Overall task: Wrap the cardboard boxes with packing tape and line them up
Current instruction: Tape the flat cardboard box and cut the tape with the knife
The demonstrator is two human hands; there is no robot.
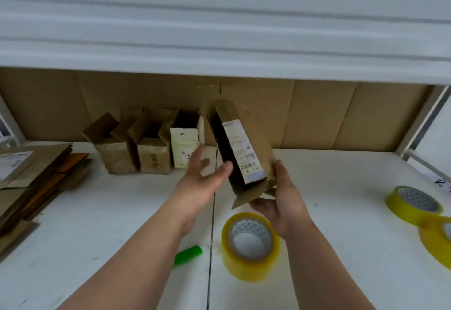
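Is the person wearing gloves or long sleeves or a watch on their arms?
No. Both forearms are bare all the way to the bottom edge of the picture, with no sleeves showing. The left hand and the right hand have no gloves. No watch, bracelet or ring shows on the wrists or the fingers, though the picture is a little blurry.

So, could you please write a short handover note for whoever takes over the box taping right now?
Right hand grips the bottom of a tilted cardboard box, held above the table.
Left hand is open beside it, holding nothing.
Three boxes stand lined up at the back, tops open.
Nearest tape roll sits below the held box; two more rolls lie right.
Left: place this box in line; flattened cardboard waits left.
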